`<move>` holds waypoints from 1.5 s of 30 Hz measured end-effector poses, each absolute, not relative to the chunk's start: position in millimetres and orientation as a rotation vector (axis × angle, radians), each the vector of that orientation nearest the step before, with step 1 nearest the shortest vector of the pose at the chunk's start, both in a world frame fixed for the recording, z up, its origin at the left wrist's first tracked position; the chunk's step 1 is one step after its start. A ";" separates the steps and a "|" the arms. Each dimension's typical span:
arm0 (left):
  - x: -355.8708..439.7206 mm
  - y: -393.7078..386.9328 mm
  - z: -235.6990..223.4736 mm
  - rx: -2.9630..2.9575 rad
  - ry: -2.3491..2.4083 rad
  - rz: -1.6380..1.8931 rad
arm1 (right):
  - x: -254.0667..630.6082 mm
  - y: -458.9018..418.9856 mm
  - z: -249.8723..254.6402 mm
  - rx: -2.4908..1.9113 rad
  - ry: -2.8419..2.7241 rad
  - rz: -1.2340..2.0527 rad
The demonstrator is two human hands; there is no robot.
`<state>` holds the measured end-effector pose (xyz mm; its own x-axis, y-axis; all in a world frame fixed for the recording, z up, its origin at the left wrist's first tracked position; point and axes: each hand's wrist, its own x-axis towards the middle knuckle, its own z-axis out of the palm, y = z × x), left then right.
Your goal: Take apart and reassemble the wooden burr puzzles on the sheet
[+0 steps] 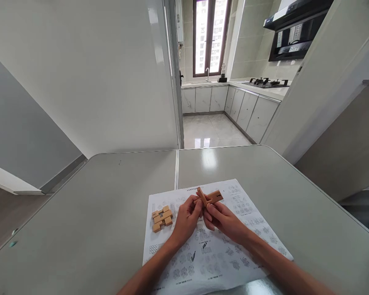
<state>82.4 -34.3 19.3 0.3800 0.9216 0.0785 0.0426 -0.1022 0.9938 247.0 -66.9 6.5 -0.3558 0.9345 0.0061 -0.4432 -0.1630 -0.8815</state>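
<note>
My left hand (187, 217) and my right hand (223, 219) meet above a printed sheet. Between them are wooden puzzle pieces (214, 197), notched light-brown bars that cross each other, one bearing a dark mark. The fingers of both hands are closed around these pieces, and the fingertips hide part of them. To the left of my left hand, several more notched wooden pieces (162, 218) lie together on the paper. The white instruction sheet (215, 262) is covered with small line diagrams and lies beneath both hands.
The grey table (110, 213) has a seam down its middle and a raised metal edge. A small green bit (12, 243) lies near its left edge. Beyond the table, a doorway opens to a kitchen with a gas stove (269, 82) and white cabinets (246, 107).
</note>
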 end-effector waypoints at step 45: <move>73.8 -16.9 21.8 1.288 0.916 1.107 | 260.1 -52.7 -19.8 -1.327 -1.932 0.682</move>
<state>73.8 -16.9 21.8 0.2510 0.9652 0.0731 -0.1091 -0.0468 0.9929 260.1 -52.7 -19.8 -0.2429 0.9392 0.2425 0.5788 0.3410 -0.7408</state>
